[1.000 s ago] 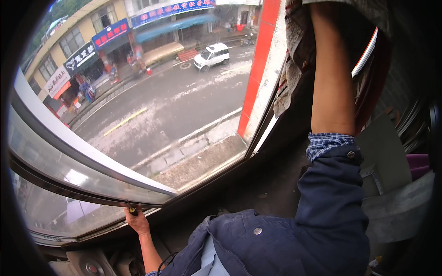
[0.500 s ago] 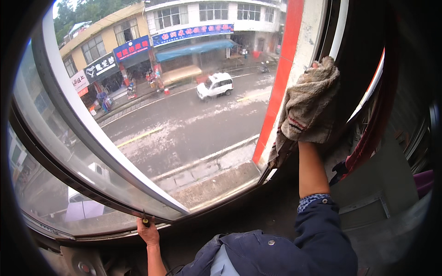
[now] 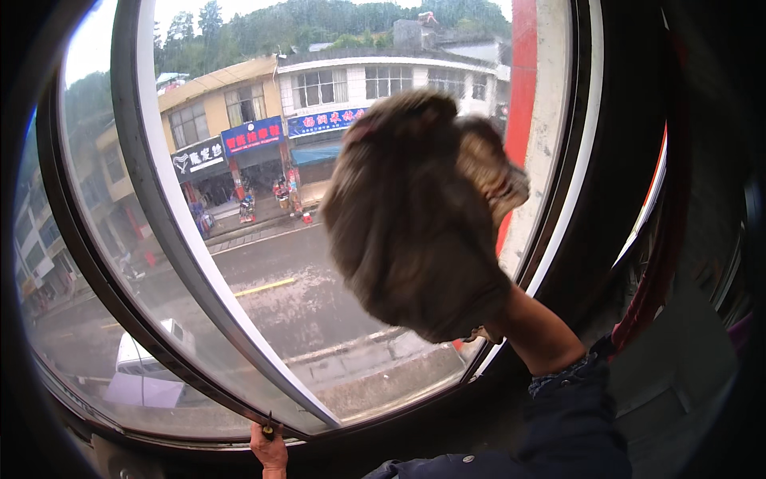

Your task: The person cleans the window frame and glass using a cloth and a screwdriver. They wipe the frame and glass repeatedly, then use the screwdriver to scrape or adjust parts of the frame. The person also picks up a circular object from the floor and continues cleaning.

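A grey-brown cloth (image 3: 415, 223) is raised in front of the window, blurred by motion. My right hand is wrapped in it, so its fingers are hidden; only the wrist and bare forearm (image 3: 546, 335) show below. A lighter, bunched part of the cloth hangs at its right side. Low down, my left hand (image 3: 269, 451) is closed around a small tool with a black and yellow handle (image 3: 268, 433) and a thin pointed end. That hand rests by the bottom rail of the sliding window frame (image 3: 191, 375).
White window edging (image 3: 199, 263) curves down the left, with glass beside it. A red and white pillar (image 3: 523, 88) stands outside at the right. Beyond lie a wet street (image 3: 279, 279) and shop fronts. Dark red fabric (image 3: 646, 307) hangs at the right.
My right hand and the cloth have swung left from the window's right frame to the front of the opening. The view has tilted up. My left hand keeps the small tool.
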The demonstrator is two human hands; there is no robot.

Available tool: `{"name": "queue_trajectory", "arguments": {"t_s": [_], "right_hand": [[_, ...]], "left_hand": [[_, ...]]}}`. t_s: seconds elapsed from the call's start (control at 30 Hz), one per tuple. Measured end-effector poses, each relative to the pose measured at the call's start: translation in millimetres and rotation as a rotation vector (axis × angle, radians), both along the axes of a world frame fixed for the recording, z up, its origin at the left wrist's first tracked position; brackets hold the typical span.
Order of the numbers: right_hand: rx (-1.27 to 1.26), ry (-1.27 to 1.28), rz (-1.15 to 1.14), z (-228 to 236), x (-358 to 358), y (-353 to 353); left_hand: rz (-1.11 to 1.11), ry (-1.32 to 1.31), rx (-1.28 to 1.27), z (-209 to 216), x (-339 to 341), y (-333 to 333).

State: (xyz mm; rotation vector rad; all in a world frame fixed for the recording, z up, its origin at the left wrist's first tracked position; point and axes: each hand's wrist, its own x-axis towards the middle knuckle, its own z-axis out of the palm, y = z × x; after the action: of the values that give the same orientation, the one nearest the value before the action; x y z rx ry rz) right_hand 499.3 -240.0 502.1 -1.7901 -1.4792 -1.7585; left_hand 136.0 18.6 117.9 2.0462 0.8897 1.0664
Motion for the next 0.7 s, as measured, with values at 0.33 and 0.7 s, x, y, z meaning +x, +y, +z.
{"name": "queue_trajectory", "arguments": {"t_s": [0.33,0.7], "right_hand": [[-0.566,-0.428,0.004,-310,-25,40],[0.175,-0.081,0.106,110,3,24]], "left_hand": [[0.002,0.048,-0.032,-31,0,19],[0.151,0.164,0.123,-28,-22,16]]}}
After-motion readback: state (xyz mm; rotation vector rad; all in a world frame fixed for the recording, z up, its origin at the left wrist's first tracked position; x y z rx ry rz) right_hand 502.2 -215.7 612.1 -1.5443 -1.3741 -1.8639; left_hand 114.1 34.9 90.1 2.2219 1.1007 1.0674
